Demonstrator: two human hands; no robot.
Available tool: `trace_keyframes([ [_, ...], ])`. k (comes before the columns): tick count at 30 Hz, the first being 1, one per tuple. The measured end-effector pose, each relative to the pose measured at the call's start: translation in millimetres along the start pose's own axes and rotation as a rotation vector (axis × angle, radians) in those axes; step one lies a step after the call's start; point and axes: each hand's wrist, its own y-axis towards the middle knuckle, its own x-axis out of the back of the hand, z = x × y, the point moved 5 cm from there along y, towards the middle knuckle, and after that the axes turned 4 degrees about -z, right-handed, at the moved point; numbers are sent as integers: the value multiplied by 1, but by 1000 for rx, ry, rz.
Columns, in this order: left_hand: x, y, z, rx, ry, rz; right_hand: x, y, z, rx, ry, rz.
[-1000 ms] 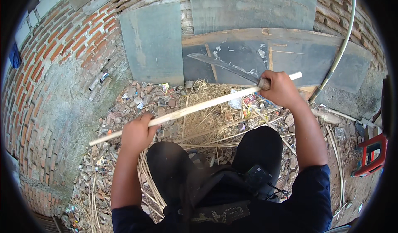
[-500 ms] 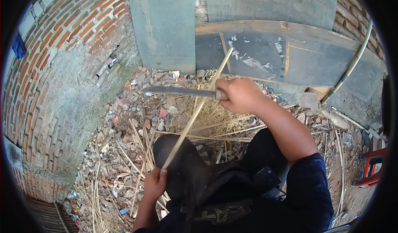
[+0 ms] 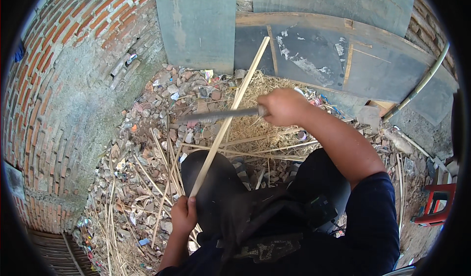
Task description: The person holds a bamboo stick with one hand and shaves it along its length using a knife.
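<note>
My left hand (image 3: 184,214) is closed around the near end of a long, pale bamboo strip (image 3: 208,162), beside my left knee. The strip slants up and away, past the knee, its far end raised in front of the boards. In my right hand (image 3: 285,107) is the short handle of a long-bladed knife (image 3: 206,116), its fingers wrapped around it. The dark blade points left and crosses the strip beyond my knees. Motion blurs the blade, and whether its edge bites into the strip I cannot tell.
Straw-like shavings (image 3: 260,127) lie beyond my knees on ground strewn with rubble (image 3: 142,151). Loose bamboo strips (image 3: 159,180) lie at left. A brick wall (image 3: 51,109) stands left, grey boards (image 3: 304,55) ahead, and a red stool (image 3: 435,205) at right.
The knife has come nearer along the strip, its tip dropping toward me. The strip stands a little steeper, still in my left hand. The whole view has shifted slightly.
</note>
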Motion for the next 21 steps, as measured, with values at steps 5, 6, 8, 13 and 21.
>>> trace_keyframes([
  [5, -5, -1, 5, -64, 57, -49, -48, 13, -28, 58, 129, 114],
  [6, -5, -1, 3, -72, 107, -64, -54, 14, -33, 58, 118, 119],
  [8, -4, 1, 6, -55, 97, -39, -46, 14, -20, 35, 112, 113],
  [13, -3, -3, 4, -102, 132, -58, -46, 6, 16, 76, -36, 104],
  [21, -3, -1, 1, -98, 172, -46, -50, 7, -11, -25, 54, 38],
])
